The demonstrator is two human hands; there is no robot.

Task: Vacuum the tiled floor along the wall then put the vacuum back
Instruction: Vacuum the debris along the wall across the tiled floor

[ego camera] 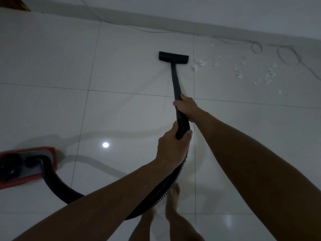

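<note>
A black vacuum wand [175,80] runs forward across the white tiled floor [52,58] to a flat black floor head [173,57], which sits a short way from the wall. My right hand [186,106] grips the wand's lower end. Just behind it, my left hand [172,146] grips the ribbed black hose [163,190]. The hose curves back and left to the red vacuum body [27,166] at the left edge. White fluffy scraps [238,70] lie scattered on the tiles to the right of the floor head.
The wall's base [225,26] crosses the top of the view. A thin cable [257,46] trails along it and loops at the right. My bare feet [173,197] stand under the hose. A ceiling light is reflected as a bright spot [105,144] in the tile.
</note>
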